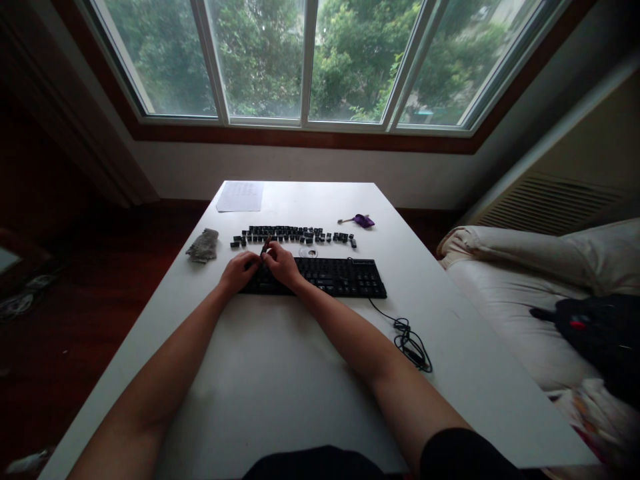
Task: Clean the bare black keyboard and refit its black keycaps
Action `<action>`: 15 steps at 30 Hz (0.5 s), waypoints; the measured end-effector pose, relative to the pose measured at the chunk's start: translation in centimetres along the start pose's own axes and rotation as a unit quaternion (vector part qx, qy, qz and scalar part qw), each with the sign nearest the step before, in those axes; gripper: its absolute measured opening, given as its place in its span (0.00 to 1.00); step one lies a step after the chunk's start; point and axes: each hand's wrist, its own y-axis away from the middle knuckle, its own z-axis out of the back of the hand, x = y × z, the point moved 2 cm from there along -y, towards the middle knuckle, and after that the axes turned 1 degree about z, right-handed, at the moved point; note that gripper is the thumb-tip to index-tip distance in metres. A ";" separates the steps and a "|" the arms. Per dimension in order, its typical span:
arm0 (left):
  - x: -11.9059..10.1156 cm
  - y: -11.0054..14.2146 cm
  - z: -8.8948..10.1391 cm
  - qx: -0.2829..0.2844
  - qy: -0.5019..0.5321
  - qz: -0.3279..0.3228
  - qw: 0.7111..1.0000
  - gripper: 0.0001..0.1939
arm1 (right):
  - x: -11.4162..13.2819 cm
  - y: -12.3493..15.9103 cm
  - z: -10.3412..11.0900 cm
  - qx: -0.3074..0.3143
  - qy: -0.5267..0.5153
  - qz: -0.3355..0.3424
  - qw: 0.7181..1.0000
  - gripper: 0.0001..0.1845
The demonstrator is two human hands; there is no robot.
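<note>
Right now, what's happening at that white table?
A person has both bare hands at the left part of a black keyboard. The left hand and right hand nearly meet, with a slim brownish item at their fingertips; which hand holds it is too small to tell. Small black keys sit in rows just beyond the keyboard. A crumpled grey cloth lies to the left, and the loosely bundled cable to the right.

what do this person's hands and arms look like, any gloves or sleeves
The left hand and right hand wear no gloves. Both forearms are uncovered, with nothing visible on the wrists. A black sleeve ends near the right elbow; no left sleeve shows. Rings are too small to tell.
</note>
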 end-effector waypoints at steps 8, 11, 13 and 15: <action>-0.2 0.0 0.1 0.001 -0.001 0.002 1.000 0.07 | -0.1 0.0 -0.1 0.008 0.002 0.002 1.000 0.12; -0.2 0.0 0.1 0.001 -0.001 0.001 1.000 0.06 | -0.2 0.0 -0.2 0.007 -0.003 0.013 1.000 0.12; -0.2 0.0 0.2 0.002 0.000 0.000 1.000 0.06 | -0.2 0.0 -0.2 0.008 -0.007 0.018 1.000 0.12; -0.2 0.0 0.2 0.002 0.000 0.001 1.000 0.06 | -0.3 0.0 -0.2 0.007 -0.008 0.019 1.000 0.12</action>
